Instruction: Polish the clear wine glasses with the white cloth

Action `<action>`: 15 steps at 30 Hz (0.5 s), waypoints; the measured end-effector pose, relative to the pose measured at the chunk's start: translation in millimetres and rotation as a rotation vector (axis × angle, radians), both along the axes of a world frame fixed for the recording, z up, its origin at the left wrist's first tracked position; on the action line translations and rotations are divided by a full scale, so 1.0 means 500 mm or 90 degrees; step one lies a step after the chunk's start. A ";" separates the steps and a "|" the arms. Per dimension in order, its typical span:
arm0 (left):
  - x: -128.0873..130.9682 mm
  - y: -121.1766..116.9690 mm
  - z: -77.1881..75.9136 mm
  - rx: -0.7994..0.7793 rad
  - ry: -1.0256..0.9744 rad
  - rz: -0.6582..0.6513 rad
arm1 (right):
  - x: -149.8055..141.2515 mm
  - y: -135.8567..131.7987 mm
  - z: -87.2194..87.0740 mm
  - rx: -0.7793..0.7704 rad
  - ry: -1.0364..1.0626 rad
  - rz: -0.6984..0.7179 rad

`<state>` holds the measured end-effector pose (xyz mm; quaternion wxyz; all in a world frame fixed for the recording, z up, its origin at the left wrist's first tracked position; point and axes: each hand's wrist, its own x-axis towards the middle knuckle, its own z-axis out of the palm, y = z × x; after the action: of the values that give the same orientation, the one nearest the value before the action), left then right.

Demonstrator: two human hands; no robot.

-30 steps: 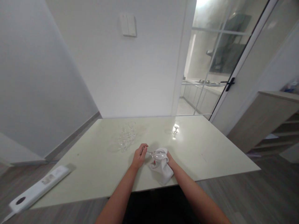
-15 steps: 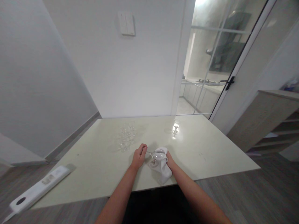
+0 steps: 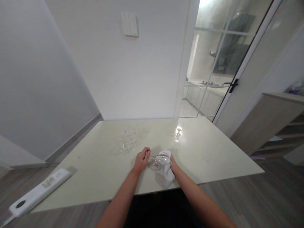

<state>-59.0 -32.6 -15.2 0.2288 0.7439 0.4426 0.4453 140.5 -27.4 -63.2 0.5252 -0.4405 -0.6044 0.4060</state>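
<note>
Near the front edge of the table, my left hand (image 3: 142, 160) is closed on the foot end of a stemmed glass (image 3: 162, 160), which lies sideways with its bowl pointing right. A pale cloth (image 3: 166, 174) wraps around the bowl and hangs down towards the table edge. My right hand (image 3: 173, 164) grips the cloth at the bowl's right end; its fingers are mostly hidden by the fabric. Several clear stemmed glasses (image 3: 128, 139) stand in a group at the back left. One more stemmed glass (image 3: 178, 131) stands alone at the back right, in a bright reflection.
The pale table (image 3: 213, 155) meets a white wall (image 3: 142, 76) at its far side. A white power strip (image 3: 40, 191) lies on the front left corner. Beyond the table's right side are a glass door (image 3: 209, 63) and a wooden shelf unit (image 3: 263, 123).
Both hands stay almost in place around the glass and cloth. The cloth's folds have shifted slightly over the bowl. The standing glasses have not moved.
</note>
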 end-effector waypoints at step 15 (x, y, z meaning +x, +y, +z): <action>-0.002 0.002 0.002 0.015 0.007 0.005 | -0.006 -0.024 0.045 -0.039 0.075 0.007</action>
<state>-59.8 -31.8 -14.1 0.2156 0.7473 0.4413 0.4475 137.4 -39.3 -40.5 0.5440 -0.4283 -0.5622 0.4524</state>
